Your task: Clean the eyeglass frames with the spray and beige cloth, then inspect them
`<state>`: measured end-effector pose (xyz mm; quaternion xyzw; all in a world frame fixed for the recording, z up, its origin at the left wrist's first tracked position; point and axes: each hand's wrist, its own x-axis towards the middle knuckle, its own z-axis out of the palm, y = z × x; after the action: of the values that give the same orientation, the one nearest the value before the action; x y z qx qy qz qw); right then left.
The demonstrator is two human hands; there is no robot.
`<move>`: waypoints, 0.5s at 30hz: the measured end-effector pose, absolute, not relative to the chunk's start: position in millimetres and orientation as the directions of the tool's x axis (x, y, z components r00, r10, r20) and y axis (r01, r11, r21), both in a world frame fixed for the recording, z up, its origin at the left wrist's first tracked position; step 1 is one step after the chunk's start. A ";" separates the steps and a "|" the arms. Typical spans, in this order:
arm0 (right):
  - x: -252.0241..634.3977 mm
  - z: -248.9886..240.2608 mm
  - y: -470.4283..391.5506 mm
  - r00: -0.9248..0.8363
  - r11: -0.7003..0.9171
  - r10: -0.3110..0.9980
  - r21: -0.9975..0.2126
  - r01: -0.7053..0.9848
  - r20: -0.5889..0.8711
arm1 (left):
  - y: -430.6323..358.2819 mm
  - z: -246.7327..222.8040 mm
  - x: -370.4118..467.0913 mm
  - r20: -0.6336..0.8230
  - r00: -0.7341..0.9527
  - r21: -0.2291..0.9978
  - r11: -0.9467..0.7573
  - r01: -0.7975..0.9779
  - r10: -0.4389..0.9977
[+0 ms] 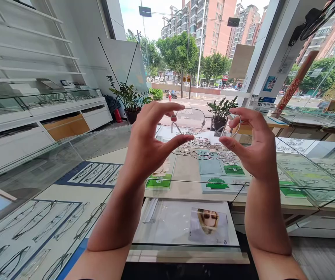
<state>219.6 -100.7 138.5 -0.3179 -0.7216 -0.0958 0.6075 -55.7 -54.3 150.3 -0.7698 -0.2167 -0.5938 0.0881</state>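
Note:
Raised in front of me is a pair of thin metal-rimmed eyeglasses (204, 121), held level above the glass counter. My left hand (148, 136) grips the left lens rim, index finger on the top edge and thumb at the bottom. At the other rim, my right hand (257, 144) pinches in the same way with finger and thumb. The lenses look clear, and the street shows through them. The temples are hard to make out behind the rims. Below the hands, several more eyeglasses (202, 155) lie in rows inside the counter.
A glass showcase (182, 181) spans the front, with trays of eyeglasses (94, 173) at left. Beneath it, a pulled-out drawer (170, 233) holds a picture card (208, 225). Potted plants (220, 111) stand by the window. Another display counter (65, 97) runs along the left wall.

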 end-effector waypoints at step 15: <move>218.9 134.1 -98.3 -0.053 0.760 0.428 -0.328 0.561 0.902 | -59.2 148.7 -54.6 0.961 0.186 0.091 -0.868 0.487 0.205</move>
<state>218.9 -98.3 134.1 -0.3419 -0.7233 -0.0555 0.5974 -54.6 -59.2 148.7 -0.7609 -0.2275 -0.5960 0.1185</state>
